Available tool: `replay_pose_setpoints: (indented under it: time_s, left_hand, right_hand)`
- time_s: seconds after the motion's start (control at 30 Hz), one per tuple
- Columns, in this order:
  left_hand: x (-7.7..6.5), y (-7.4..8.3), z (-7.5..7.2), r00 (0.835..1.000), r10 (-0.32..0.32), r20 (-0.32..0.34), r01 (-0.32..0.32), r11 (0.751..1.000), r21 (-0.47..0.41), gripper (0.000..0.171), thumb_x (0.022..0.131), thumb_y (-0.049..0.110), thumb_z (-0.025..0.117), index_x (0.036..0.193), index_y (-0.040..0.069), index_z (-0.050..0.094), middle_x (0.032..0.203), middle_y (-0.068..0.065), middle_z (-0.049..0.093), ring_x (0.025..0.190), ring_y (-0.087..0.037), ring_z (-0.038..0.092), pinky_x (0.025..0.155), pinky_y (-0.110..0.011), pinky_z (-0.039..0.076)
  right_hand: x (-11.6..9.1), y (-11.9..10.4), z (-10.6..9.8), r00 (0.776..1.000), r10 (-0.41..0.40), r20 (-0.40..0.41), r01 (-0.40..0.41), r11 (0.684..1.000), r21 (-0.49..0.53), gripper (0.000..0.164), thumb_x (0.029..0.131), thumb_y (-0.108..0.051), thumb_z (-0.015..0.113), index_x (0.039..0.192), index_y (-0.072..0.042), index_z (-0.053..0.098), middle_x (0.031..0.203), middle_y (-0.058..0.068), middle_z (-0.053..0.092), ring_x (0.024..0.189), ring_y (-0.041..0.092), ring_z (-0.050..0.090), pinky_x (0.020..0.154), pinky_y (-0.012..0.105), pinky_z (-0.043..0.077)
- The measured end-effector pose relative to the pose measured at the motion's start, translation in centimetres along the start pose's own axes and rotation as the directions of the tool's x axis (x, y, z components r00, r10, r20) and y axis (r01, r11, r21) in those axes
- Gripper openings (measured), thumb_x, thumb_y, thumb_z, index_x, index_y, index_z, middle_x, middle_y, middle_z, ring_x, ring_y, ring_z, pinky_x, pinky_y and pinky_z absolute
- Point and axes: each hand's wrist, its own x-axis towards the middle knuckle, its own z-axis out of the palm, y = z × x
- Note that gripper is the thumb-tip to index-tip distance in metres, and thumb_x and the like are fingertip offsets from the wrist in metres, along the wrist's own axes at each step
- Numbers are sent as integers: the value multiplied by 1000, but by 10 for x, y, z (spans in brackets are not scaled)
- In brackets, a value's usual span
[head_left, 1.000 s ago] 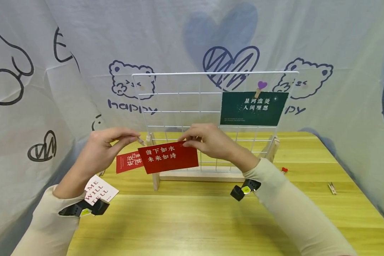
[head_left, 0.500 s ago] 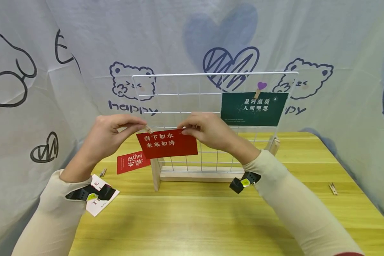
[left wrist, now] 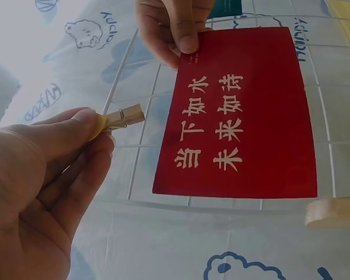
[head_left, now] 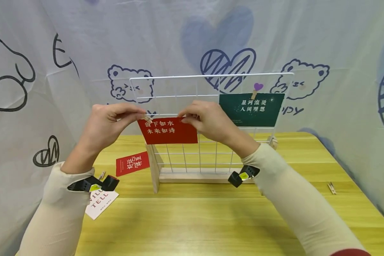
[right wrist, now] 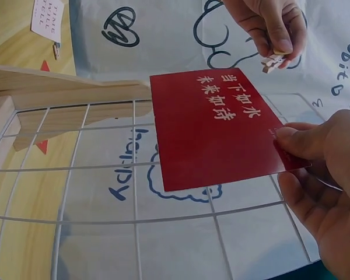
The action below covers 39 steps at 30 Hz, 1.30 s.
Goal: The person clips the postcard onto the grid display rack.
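My right hand (head_left: 204, 115) pinches the upper right corner of a red card (head_left: 169, 137) with white writing, thumb in front. The card overlaps the left half of a white wire grid (head_left: 192, 156) in the head view. Between thumb and fingers of my left hand (head_left: 107, 122) is a small wooden clothespin (left wrist: 125, 116) with a yellow piece at the gripped end. Its wooden tip points toward the card's top edge, with a gap showing in the left wrist view. A green card (head_left: 252, 112) hangs at the grid's upper right under a clothespin with a purple heart (head_left: 258, 86).
On the wooden table (head_left: 195, 220), a second red card (head_left: 132, 163) lies left of the stand's wooden foot (head_left: 153, 169). A white lettered card (head_left: 101, 204) lies under the left wrist, with a clothespin (head_left: 102, 175) near it. Another clothespin (head_left: 331, 188) lies at the right.
Both hands have risen, lifting the red card from near the grid's base to about its middle height. The clothespin in my left hand has come up along with it, near the card's top left.
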Motion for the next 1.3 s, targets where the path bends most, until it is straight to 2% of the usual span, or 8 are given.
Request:
replay_pose_setpoints:
  time_s: [0.23, 0.53, 0.6, 0.8, 0.87, 1.1, 1.3]
  left_hand:
    - [11, -1, -1, 999, -36, -28, 36, 999, 18, 16, 81, -5, 75, 94, 4, 78, 87, -5, 75, 78, 10, 61, 73, -10, 49]
    - [27, 0, -4, 997, -36, -62, 42, 996, 85, 13, 83, -2, 74, 93, 4, 78, 86, -6, 74, 77, 15, 57, 71, -8, 46]
    - [32, 1, -4, 997, -41, -67, 48, 993, 106, 12, 84, 0, 74, 93, 6, 79, 86, -5, 74, 76, 11, 58, 70, -8, 45]
    - [41, 6, -5, 996, -57, -62, 66, 985, 156, 10, 86, 7, 74, 94, 9, 79, 87, -4, 75, 77, -12, 69, 67, -9, 43]
    - [44, 7, -4, 996, -64, -58, 73, 983, 167, 10, 87, 8, 74, 95, 10, 79, 88, -4, 75, 77, -16, 70, 66, -9, 42]
    - [55, 10, -1, 998, -63, 0, 61, 974, 220, 10, 88, 10, 73, 97, 10, 79, 88, -3, 75, 77, -16, 70, 64, -15, 43]
    - [66, 11, 4, 999, -16, 33, 6, 960, 281, 10, 90, 10, 71, 97, 7, 78, 88, -5, 75, 79, -19, 71, 68, -34, 54]
  right_hand:
    - [7, -2, -4, 998, -7, -55, 5, 999, -34, 15, 91, -5, 69, 104, -7, 75, 91, 4, 69, 76, 14, 58, 71, 25, 51]
    - [13, -10, -9, 994, 54, -99, -60, 997, -56, 15, 93, -8, 68, 106, -8, 75, 95, 4, 70, 80, 14, 60, 72, 24, 50]
    - [14, -11, -10, 990, 72, -120, -79, 995, -61, 15, 93, -8, 68, 106, -8, 75, 97, 4, 71, 84, 15, 61, 74, 25, 50]
    - [17, -16, -12, 981, 103, -167, -123, 986, -113, 14, 93, -9, 68, 104, -10, 76, 96, 3, 70, 86, 16, 62, 74, 28, 50]
    - [18, -18, -13, 978, 112, -176, -137, 981, -135, 14, 93, -10, 67, 104, -10, 76, 96, 3, 70, 86, 17, 63, 74, 29, 50]
    - [22, -23, -15, 970, 145, -197, -186, 960, -208, 14, 94, -15, 68, 104, -12, 76, 98, 2, 70, 90, 17, 64, 76, 32, 51]
    - [23, -25, -14, 965, 133, -225, -192, 945, -264, 14, 95, -19, 66, 103, -13, 75, 97, 2, 69, 88, 18, 64, 74, 33, 51]
